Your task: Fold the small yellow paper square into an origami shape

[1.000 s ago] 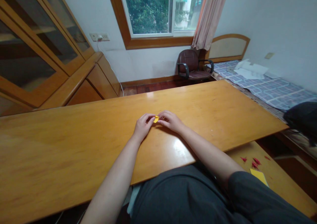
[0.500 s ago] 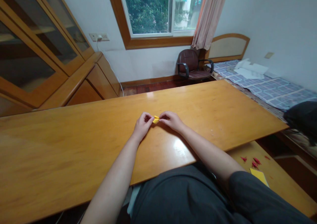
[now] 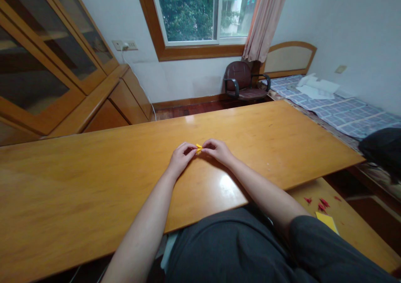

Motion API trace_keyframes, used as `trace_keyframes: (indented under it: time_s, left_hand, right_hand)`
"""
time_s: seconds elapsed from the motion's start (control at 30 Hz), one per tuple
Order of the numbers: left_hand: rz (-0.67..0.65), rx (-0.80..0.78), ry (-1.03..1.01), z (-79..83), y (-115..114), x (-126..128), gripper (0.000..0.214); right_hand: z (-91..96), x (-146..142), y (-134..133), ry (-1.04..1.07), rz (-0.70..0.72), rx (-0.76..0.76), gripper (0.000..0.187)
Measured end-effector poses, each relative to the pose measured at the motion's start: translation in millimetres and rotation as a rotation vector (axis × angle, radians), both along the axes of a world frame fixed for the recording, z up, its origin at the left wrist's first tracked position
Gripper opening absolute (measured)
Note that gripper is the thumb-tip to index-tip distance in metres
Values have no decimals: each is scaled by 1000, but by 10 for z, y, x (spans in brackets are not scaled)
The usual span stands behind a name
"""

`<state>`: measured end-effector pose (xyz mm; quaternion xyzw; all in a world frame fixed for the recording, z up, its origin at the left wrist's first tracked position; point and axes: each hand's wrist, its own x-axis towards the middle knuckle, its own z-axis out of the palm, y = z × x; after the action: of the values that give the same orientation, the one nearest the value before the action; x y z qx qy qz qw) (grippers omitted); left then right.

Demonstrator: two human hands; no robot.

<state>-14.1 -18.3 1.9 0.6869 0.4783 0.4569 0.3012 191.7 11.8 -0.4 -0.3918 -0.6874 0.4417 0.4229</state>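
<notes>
A small folded piece of yellow paper is pinched between both my hands over the middle of a long wooden table. My left hand grips its left side with closed fingers. My right hand grips its right side, fingertips pressed together. Most of the paper is hidden by my fingers. Both forearms rest over the table's near edge.
To the lower right, a lower wooden surface holds a yellow paper sheet and small red folded pieces. A wooden cabinet stands at left, a brown chair under the window, a bed at right.
The yellow paper has been squeezed narrower between my fingertips and lifted slightly. My hands have drawn a little closer together.
</notes>
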Motion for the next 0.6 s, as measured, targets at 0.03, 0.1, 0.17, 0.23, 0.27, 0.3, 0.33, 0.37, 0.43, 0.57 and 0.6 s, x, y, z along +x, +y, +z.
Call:
trace_keyframes:
  time_s: [0.03, 0.1, 0.17, 0.23, 0.27, 0.3, 0.33, 0.37, 0.43, 0.57, 0.6]
  left_hand:
    - [-1, 2, -3, 0, 1, -6, 15]
    - [0, 12, 2, 3, 4, -18, 15]
    - [4, 31, 23, 12, 5, -25, 16]
    - [6, 48, 38, 28, 2, -25, 17]
    - [4, 54, 40, 37, -1, -24, 18]
    - [3, 61, 41, 47, -5, -21, 18]
    - [3, 68, 42, 56, -10, -19, 18]
    - [7, 75, 43, 64, -15, -17, 19]
    - [17, 84, 41, 72, -22, -16, 19]
    - [9, 83, 27, 59, -19, -21, 18]
    - [3, 79, 26, 52, -16, -21, 19]
  right_hand:
    - [-18, -1, 9, 33, 5, -30, 26]
    - [-46, -3, 26, 101, 36, -90, 29]
    - [-48, -1, 31, 178, 81, -178, 34]
    - [-23, 7, 22, 197, 113, -237, 36]
    - [-3, 13, 13, 191, 118, -250, 35]
    - [19, 19, 3, 175, 126, -257, 35]
    - [39, 23, -6, 157, 136, -266, 35]
    - [56, 27, -13, 145, 141, -276, 35]
    - [78, 29, -20, 141, 144, -291, 35]
    - [85, 25, -10, 132, 151, -286, 33]
    - [85, 26, -7, 122, 154, -283, 32]
